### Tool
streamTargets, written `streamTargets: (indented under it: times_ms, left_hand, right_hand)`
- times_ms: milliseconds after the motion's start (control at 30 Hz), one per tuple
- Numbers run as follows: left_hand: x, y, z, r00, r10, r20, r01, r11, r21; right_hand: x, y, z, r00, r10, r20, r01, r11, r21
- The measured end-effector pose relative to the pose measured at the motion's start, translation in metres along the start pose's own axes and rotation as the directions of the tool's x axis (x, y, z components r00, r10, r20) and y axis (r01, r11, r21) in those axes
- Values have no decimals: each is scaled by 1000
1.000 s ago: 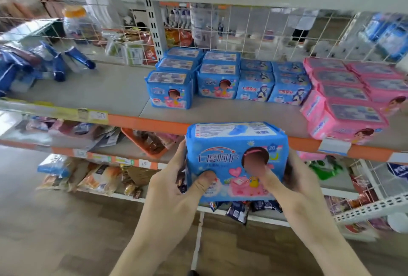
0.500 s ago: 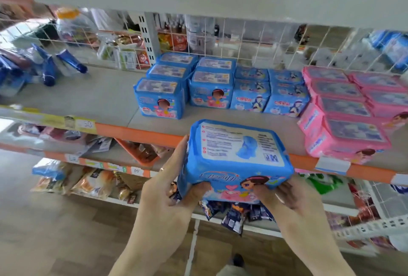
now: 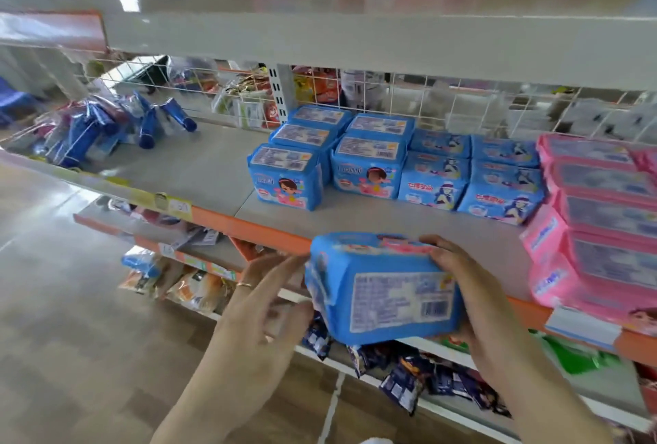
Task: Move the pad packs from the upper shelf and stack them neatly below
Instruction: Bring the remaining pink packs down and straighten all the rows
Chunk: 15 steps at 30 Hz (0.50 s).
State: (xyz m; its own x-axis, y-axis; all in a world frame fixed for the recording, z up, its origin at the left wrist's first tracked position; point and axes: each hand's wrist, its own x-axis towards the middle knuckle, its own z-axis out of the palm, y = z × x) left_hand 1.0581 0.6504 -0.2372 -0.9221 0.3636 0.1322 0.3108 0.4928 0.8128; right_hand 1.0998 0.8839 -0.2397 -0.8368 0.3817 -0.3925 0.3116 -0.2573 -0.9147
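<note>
Blue pad pack, barcode up, gripped by right hand; left hand fingers straight, touching its end.

My right grip wraps the soft blue plastic pad pack, barcode label facing me, while my left grip touches its left end with straight fingers, just before the orange-edged grey shelf.

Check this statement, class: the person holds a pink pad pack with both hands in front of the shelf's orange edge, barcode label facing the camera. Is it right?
Not quite. The held pad pack is blue, not pink; the pink packs sit on the shelf at the right. The rest stands: the left hand and right hand hold it before the orange edge, barcode label facing the head camera.
</note>
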Motion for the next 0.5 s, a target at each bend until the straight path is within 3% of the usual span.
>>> streamTargets:
  times_ms: [33, 100, 200, 267, 367, 500]
  left_hand:
    - [-1, -2, 1, 993, 103, 65, -111, 985, 132]
    - [3, -1, 10, 971, 138, 197, -180, 961, 211]
    - [11, -1, 30, 983, 154, 96, -168, 971, 168]
    - [17, -6, 36, 997, 70, 26, -73, 988, 133]
    - [23, -13, 39, 998, -14, 66, 10, 998, 57]
    - [35, -16, 38, 972, -185, 146, 207, 967, -151]
  right_hand:
    - [4, -3, -3, 997, 80, -4, -80, 997, -20]
    - [9, -7, -11, 982, 185, 32, -184, 983, -21]
    - [13, -5, -26, 962, 219, 161, -222, 975, 2]
    - [10, -2, -35, 958, 162, 237, -149, 986, -73]
    - [6, 1, -43, 966, 92, 241, -28, 966, -258]
    - [6, 1, -42, 962, -24, 272, 175, 820, -546]
